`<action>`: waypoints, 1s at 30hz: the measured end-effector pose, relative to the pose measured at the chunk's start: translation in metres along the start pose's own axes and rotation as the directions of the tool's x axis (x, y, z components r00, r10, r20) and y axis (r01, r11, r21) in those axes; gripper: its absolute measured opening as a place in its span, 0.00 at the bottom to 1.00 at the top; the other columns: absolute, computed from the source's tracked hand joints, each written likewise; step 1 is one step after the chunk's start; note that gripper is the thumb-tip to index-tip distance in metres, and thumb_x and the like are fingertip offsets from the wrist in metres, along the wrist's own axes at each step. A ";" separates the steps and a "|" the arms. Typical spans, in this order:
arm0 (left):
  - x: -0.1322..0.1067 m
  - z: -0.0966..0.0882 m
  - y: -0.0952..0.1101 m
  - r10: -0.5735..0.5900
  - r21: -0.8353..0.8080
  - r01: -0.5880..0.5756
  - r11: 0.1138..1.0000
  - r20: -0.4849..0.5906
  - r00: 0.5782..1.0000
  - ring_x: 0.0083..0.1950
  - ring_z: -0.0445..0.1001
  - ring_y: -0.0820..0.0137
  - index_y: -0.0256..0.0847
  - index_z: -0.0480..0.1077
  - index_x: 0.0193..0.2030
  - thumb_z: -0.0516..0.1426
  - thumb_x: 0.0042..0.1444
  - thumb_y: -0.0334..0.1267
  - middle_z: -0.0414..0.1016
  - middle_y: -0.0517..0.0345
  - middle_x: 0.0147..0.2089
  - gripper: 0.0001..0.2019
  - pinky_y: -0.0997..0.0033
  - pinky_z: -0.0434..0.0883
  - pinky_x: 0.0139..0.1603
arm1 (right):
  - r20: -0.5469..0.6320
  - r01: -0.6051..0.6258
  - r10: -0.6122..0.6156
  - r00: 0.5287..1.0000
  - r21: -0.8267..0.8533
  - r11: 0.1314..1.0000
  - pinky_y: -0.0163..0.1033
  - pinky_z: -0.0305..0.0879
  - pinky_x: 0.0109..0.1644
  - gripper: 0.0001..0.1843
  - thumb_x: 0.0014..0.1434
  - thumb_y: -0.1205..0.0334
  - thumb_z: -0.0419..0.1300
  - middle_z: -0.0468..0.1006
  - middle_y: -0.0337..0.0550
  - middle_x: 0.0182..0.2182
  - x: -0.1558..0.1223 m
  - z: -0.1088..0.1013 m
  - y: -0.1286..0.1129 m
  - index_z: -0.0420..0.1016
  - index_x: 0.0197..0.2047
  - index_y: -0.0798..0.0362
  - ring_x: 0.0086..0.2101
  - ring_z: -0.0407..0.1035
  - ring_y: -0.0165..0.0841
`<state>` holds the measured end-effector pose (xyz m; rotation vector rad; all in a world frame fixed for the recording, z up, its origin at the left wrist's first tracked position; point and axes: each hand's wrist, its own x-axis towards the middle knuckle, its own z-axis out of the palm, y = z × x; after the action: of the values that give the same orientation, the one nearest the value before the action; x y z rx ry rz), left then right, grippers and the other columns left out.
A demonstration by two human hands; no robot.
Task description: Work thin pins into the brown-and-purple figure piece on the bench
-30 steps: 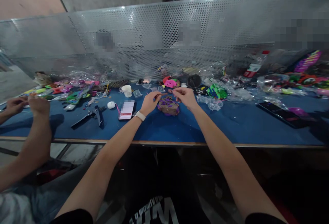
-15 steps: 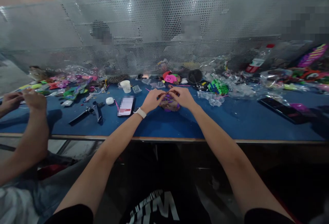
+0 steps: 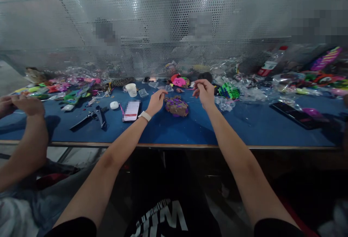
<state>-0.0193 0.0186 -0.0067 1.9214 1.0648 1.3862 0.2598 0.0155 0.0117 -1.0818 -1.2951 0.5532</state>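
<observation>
A lumpy brown clay-like piece (image 3: 176, 107) with purple patches rests on the blue tabletop, between my hands and apart from my right one. Just left of its upper edge is my left hand (image 3: 156, 101), with a white band on the wrist. Its fingers are pressed together at the tips; whatever they hold, if anything, is too small to make out. My right hand (image 3: 204, 92) is raised to the right of the piece, its fingers loosely bent and apart from the thumb, with nothing visible in them. A small brownish bit (image 3: 179, 89) lies behind the piece.
A lit phone (image 3: 132, 111), white earbud case (image 3: 114, 105), white cup (image 3: 131, 90) and black tool (image 3: 94, 117) lie left. Rightward are a green clay piece (image 3: 228, 91), dark phone (image 3: 293, 115) and bottle (image 3: 272, 62). A co-worker's hands (image 3: 27, 104) are at far left.
My hands have come apart from the brown and purple piece, the right moving up and right, the left slightly left. The piece now shows fully on the table.
</observation>
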 end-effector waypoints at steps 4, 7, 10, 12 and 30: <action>0.000 0.008 0.011 -0.280 -0.461 0.271 0.845 0.051 0.959 0.27 0.64 0.70 0.42 0.69 0.31 0.53 0.75 0.32 0.64 0.60 0.27 0.17 0.69 0.65 0.34 | 0.208 0.001 0.003 0.978 -0.023 1.000 0.42 0.68 0.26 0.22 0.75 0.38 0.56 0.83 0.45 0.38 -0.015 0.024 -0.003 0.78 0.52 0.47 0.25 0.75 0.35; 0.000 0.005 0.020 -0.341 -0.656 0.326 0.681 0.111 0.934 0.26 0.63 0.73 0.43 0.60 0.27 0.51 0.80 0.43 0.59 0.61 0.27 0.25 0.71 0.66 0.31 | 0.278 0.095 -0.066 0.958 -0.091 0.991 0.45 0.74 0.31 0.24 0.76 0.37 0.57 0.84 0.47 0.39 -0.024 0.030 -0.006 0.81 0.52 0.48 0.25 0.75 0.35; 0.001 -0.002 0.026 -0.389 -0.753 0.370 0.544 0.165 0.906 0.24 0.55 0.77 0.43 0.55 0.27 0.57 0.80 0.49 0.53 0.65 0.26 0.28 0.73 0.62 0.28 | 0.353 0.212 -0.138 0.925 -0.179 0.961 0.47 0.77 0.39 0.24 0.75 0.36 0.59 0.84 0.46 0.37 -0.029 0.028 -0.008 0.83 0.50 0.48 0.26 0.76 0.37; 0.002 -0.006 0.027 -0.421 -0.778 0.387 0.495 0.175 0.890 0.23 0.51 0.78 0.43 0.54 0.29 0.62 0.78 0.44 0.50 0.68 0.26 0.27 0.74 0.58 0.26 | 0.377 0.238 -0.146 0.915 -0.210 0.948 0.48 0.77 0.41 0.23 0.75 0.38 0.59 0.86 0.46 0.38 -0.029 0.025 -0.008 0.84 0.51 0.48 0.27 0.77 0.38; 0.006 -0.016 0.015 -0.572 -0.708 0.508 0.492 0.177 0.801 0.18 0.47 0.82 0.44 0.62 0.36 0.67 0.71 0.37 0.50 0.75 0.23 0.17 0.79 0.44 0.19 | 0.395 0.329 -0.203 0.896 -0.284 0.901 0.47 0.73 0.44 0.16 0.73 0.52 0.61 0.89 0.47 0.38 -0.027 0.018 -0.011 0.89 0.50 0.51 0.32 0.78 0.41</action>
<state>-0.0293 0.0152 0.0132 0.8240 0.8408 1.2330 0.2340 -0.0059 0.0072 -1.0874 -1.8857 0.3233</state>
